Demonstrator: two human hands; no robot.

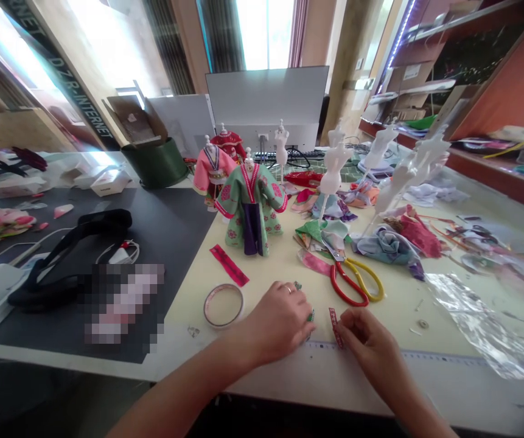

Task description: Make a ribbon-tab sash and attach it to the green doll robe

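My right hand (366, 337) pinches the side of a short red patterned strip (333, 322) at the front of the table. To its left, my left hand (280, 319) lies palm down with curled fingers over a small green piece (311, 315), mostly hidden beneath it. A ruler (444, 359) runs along the table edge below both hands. Scissors (357, 283) with red and yellow handles lie beyond my right hand. A tape roll (224, 305) is left of my left hand, and a red strip (229, 265) lies behind the roll.
Dressed miniature forms (252, 201) stand behind my hands. Bare white forms (333, 167) and fabric pieces (392, 246) are at the back right. Clear film (481, 322) lies right; a black strap (74, 243) rests on the dark mat (170, 225) at left.
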